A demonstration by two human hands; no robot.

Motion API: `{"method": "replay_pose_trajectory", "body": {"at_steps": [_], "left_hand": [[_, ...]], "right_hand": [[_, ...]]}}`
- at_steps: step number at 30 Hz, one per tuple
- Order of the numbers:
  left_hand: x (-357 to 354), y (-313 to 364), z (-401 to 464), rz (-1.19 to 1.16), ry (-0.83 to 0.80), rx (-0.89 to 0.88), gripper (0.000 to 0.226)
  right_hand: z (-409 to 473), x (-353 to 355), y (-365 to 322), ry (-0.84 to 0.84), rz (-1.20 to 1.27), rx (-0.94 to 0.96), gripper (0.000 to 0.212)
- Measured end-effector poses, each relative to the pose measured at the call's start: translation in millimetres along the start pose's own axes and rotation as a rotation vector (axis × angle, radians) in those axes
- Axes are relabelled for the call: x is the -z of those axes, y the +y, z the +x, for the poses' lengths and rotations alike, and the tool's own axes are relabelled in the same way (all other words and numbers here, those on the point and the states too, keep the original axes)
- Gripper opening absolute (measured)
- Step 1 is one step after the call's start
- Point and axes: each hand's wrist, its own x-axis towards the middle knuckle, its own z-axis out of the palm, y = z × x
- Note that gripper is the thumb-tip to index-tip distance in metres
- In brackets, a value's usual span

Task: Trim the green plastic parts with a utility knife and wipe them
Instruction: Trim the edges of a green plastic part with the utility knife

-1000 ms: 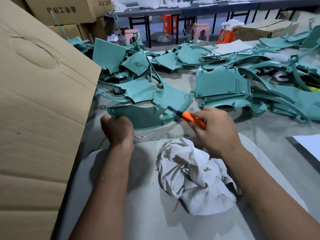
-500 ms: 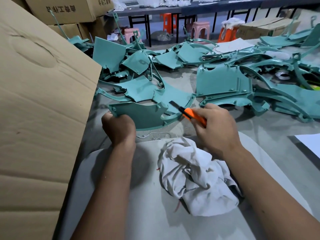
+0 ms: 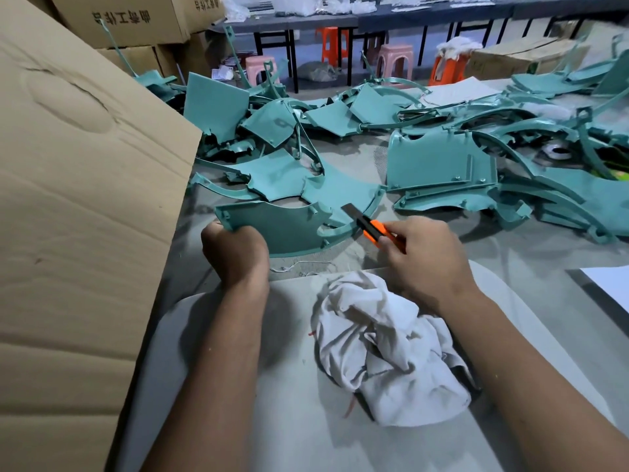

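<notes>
The left hand (image 3: 235,248) grips the green part (image 3: 282,229) by its left end, now tilted more upright; the right hand (image 3: 422,253) pinches the utility knife (image 3: 369,228), blade drawn off its right edge – likely repositioning

Two hands were at work: the left hand (image 3: 235,248) and the right hand (image 3: 427,253). Between them there was one utility knife (image 3: 372,228) and one held green part (image 3: 286,229). One crumpled white rag (image 3: 388,349) lay on the counter (image 3: 425,247). The loose green parts (image 3: 439,165) heaped behind were too many and too tangled to count. I saw four plastic stools: two pink (image 3: 394,59), two orange (image 3: 328,42). Cardboard boxes (image 3: 126,18) at the back left numbered at least three.
</notes>
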Motion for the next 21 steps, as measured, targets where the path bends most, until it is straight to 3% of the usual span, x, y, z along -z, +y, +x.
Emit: {"method": "replay_pose_trajectory", "body": {"at_steps": [8,12,14,16,21], "left_hand": [[0,-1,2,-0.001,-0.006,-0.033,0.036],[0,-1,2,0.002,-0.015,-0.026,0.035],[1,0,1,0.004,-0.020,-0.014,0.034],[1,1,1,0.004,-0.018,-0.004,0.035],[2,1,-1,-0.015,-0.042,0.013,0.037]], "right_hand": [[-2,12,7,-0.152,0.130,0.185,0.015],[-2,7,4,-0.047,0.198,0.130,0.012],[-3,4,0,0.001,0.245,0.093,0.023],[-6,3,-8,-0.026,0.284,0.102,0.037],[-7,-2,-13,-0.091,0.277,0.052,0.033]]}}
